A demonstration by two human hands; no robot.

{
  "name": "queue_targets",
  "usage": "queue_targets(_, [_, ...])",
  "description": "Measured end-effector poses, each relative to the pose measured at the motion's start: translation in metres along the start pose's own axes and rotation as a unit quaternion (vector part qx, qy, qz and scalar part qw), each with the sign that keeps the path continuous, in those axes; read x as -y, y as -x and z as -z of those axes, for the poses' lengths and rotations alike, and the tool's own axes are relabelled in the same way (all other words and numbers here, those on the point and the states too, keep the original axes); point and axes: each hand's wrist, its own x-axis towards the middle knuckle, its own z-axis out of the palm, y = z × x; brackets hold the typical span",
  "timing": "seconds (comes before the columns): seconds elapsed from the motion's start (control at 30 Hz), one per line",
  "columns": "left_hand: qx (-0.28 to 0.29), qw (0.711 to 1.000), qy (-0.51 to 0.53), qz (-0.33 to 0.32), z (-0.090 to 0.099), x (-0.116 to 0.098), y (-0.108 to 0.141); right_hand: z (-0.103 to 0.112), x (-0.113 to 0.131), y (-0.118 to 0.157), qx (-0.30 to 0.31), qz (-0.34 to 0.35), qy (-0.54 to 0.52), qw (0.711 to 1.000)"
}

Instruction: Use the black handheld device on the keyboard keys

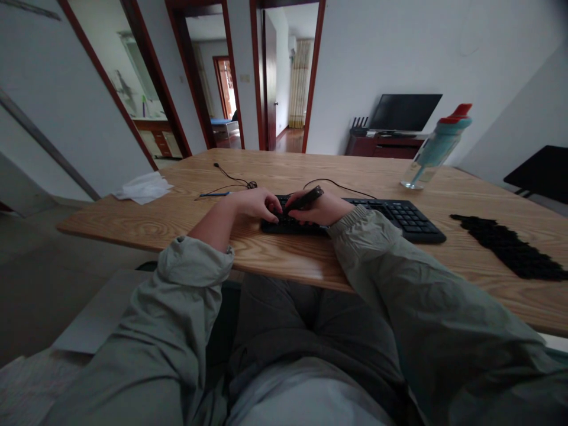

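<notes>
A black keyboard (399, 219) lies near the front edge of the wooden table, its left part mostly covered by my hands. My right hand (322, 207) is closed around a black, thick-handled tool (306, 199); the handle slants up to the right and its tip points down at the keys. I cannot make out the tool's kind. Over the keyboard's left end, my left hand (260, 204) is bent down with curled fingers, thumb and forefinger close together at the keys. Whatever lies between those fingers is too small and dark to name.
On the table (284, 260), crumpled white tissue (144, 186) lies left, near a thin black cable (235, 177) and a blue pen-like stick (215, 194). A bottle with a red cap (437, 148) stands back right. Black textured material (510, 245) lies on the right.
</notes>
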Motion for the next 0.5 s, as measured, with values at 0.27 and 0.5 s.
queue_targets(0.27, [0.01, 0.999, 0.033, 0.005, 0.005, 0.001, 0.004, -0.012, -0.005, -0.007, -0.099, -0.058, -0.07, 0.991])
queue_targets(0.5, [0.006, 0.998, 0.058, -0.026, 0.008, 0.015, -0.001, -0.021, 0.003, -0.008, -0.148, 0.027, -0.015, 0.989])
